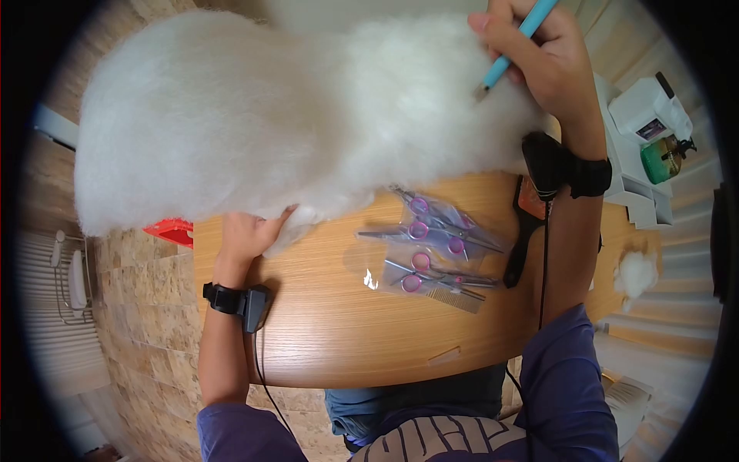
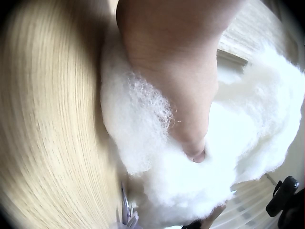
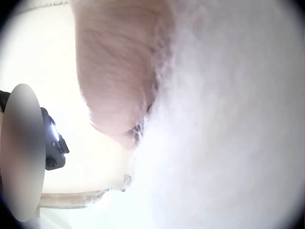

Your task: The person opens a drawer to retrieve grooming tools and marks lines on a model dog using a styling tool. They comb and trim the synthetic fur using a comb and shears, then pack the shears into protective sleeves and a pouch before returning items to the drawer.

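Observation:
A large, fluffy white mass of long fibres point(image 1: 231, 131) covers the far side of the table. My right hand point(image 1: 543, 65) holds a slim light-blue tool point(image 1: 517, 45) with a narrow metal end pointing down at the fluff. In the right wrist view, the right hand point(image 3: 119, 71) is right against the white fibres point(image 3: 228, 119), and the tool is hidden. My left hand point(image 1: 250, 231) is at the fluff's near edge, its thumb stretched rightward and its other fingers hidden. The left wrist view shows the left hand's point(image 2: 181, 95) thumb resting on the fluff point(image 2: 181, 186).
Several scissors point(image 1: 418, 230) in clear sleeves lie mid-table beside a metal comb point(image 1: 456, 299). A black-handled brush point(image 1: 525, 231) lies to their right. A white jug point(image 1: 650, 108) and a green pump bottle point(image 1: 660, 159) stand at the right. A loose white tuft point(image 1: 636, 273) sits below them. Something red point(image 1: 171, 231) shows at the left edge.

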The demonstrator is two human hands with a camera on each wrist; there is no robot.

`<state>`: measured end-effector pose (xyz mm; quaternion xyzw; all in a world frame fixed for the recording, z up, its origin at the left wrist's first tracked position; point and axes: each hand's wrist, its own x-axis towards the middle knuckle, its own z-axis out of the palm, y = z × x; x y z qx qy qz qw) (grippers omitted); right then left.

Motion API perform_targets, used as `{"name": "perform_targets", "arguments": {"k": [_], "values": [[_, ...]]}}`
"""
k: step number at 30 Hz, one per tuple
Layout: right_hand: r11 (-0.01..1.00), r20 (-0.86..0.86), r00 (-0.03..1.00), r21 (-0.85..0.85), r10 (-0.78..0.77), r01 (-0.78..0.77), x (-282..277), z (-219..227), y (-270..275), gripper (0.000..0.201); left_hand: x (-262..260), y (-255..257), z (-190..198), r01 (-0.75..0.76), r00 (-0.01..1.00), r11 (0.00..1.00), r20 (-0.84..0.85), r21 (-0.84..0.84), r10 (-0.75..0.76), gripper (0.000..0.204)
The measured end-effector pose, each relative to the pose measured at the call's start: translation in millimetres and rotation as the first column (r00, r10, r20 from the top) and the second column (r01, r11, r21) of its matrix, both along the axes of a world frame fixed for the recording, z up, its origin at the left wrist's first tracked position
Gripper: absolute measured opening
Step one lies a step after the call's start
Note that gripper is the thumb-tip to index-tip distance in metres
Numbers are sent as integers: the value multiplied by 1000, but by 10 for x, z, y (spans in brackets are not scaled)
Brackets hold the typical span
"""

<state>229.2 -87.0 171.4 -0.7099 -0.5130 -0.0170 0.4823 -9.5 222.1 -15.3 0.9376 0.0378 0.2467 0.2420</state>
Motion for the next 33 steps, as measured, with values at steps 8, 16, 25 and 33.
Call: {"name": "perform_targets", "arguments": {"k": [8,16,25,33], "values": [[994,-60,998,113,2,5,65,-29,3,37,-10,-17,27,-2,1000,999,-21,-46,1,30],[991,-90,996,135,27,-15,90,-46,26,35,-28,-6,33,-34,995,999,-95,-35,30,31],[999,-43,999,37,-1,3,-14,28,38,35,-24,-19,45,-3,998,999,-62,-53,-1,32],[997,-39,999,73,10,-7,123,-4,-61,36,-37,3,32,-12,996,999,-92,-37,8,31]]}}
